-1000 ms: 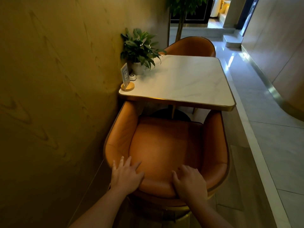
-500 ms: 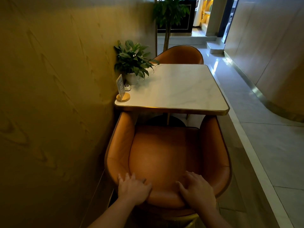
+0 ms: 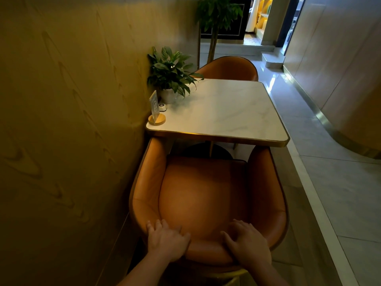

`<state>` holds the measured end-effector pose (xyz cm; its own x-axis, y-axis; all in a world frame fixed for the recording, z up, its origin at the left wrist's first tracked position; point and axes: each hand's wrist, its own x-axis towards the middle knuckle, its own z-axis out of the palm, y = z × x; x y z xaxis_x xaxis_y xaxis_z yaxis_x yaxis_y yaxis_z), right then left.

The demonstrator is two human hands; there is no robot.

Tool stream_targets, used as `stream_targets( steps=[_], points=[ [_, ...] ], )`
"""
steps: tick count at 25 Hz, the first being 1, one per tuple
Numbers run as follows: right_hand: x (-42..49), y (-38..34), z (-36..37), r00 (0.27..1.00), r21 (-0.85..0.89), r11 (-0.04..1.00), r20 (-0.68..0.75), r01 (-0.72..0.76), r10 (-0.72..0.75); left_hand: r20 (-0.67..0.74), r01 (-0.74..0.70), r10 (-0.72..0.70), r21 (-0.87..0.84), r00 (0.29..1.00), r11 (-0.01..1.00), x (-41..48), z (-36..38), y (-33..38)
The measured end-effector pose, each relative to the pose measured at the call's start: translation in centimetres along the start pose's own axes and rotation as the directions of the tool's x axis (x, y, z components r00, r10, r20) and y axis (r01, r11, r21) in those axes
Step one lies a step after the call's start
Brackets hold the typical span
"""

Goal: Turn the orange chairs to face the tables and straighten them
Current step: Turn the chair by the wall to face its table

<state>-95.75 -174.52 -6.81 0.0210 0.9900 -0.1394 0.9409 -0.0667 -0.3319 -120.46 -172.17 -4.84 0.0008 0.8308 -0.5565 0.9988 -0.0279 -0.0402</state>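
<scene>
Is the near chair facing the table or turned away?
Facing it: the chair opens squarely toward the table, its armrests reaching the near edge.

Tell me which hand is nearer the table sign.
Left. The left hand holds the backrest of the near chair on the wall side, where the table sign stands; the right hand holds it farther toward the aisle.

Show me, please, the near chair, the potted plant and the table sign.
near chair (image 3: 203, 194), head view, seat cushion.
potted plant (image 3: 168, 96), head view, white pot.
table sign (image 3: 154, 104), head view, upright panel.
</scene>
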Motion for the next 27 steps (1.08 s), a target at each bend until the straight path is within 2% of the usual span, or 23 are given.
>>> stream_targets(
  steps=[7,15,27],
  points=[
    [-0.2,-0.3,0.3,1.0,-0.006,1.0,0.008,-0.005,0.005,-0.168,0.006,-0.031,-0.145,0.985,0.989,0.1,1.0,-0.1],
    [-0.8,-0.6,0.2,1.0,-0.012,1.0,0.005,0.002,-0.002,-0.147,0.006,-0.028,-0.152,0.989,0.988,0.3,0.7,-0.3],
    [-0.9,-0.7,0.6,0.994,0.044,0.999,-0.103,-0.029,0.033,-0.266,-0.002,-0.063,-0.238,0.962,0.971,0.8,1.9,-0.5]
  ],
)
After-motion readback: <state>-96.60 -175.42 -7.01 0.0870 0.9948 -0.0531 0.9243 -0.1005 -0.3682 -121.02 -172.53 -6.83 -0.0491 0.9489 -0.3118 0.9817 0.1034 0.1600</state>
